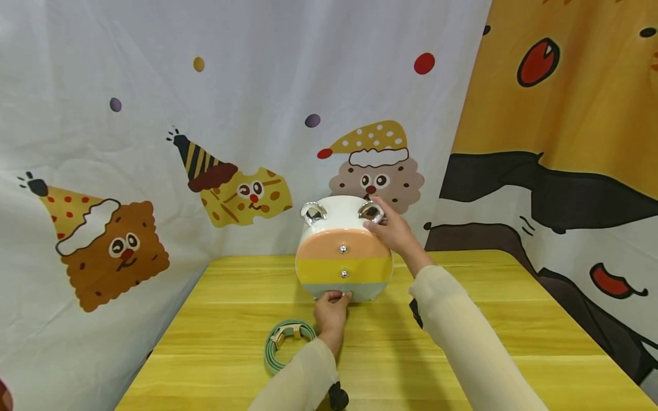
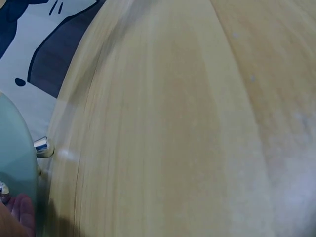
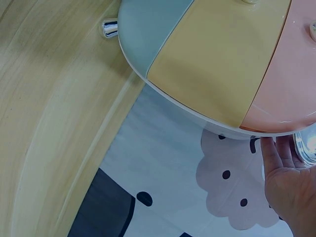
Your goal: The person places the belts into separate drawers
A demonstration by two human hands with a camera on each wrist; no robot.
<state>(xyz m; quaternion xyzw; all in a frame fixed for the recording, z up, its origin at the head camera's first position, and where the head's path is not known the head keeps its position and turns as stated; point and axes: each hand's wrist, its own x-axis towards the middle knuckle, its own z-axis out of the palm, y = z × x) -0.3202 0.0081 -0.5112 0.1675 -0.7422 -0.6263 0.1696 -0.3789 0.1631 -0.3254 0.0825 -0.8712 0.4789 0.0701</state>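
A small rounded drawer box [image 1: 329, 214] with a white top and two silver ball-shaped eyes stands upright on the table. Its front has an orange drawer [image 1: 319, 245], a yellow drawer [image 1: 319, 271] and a grey-green drawer [image 1: 367, 291], with silver knobs. My left hand [image 1: 331, 314] pinches the knob [image 2: 4, 188] of the lowest drawer, which looks closed. At the upper right, my right hand [image 1: 396, 229] holds the box around the right silver eye [image 1: 371, 211]. In the right wrist view, fingers of that hand [image 3: 291, 192] touch the box's side beside the eye.
A coiled green belt [image 1: 269, 349] with a gold buckle lies on the wooden table [image 1: 205, 342], left of my left forearm. Behind the table hangs a white curtain [image 1: 257, 85] printed with cartoon food. Short silver feet [image 3: 109, 28] hold the box up.
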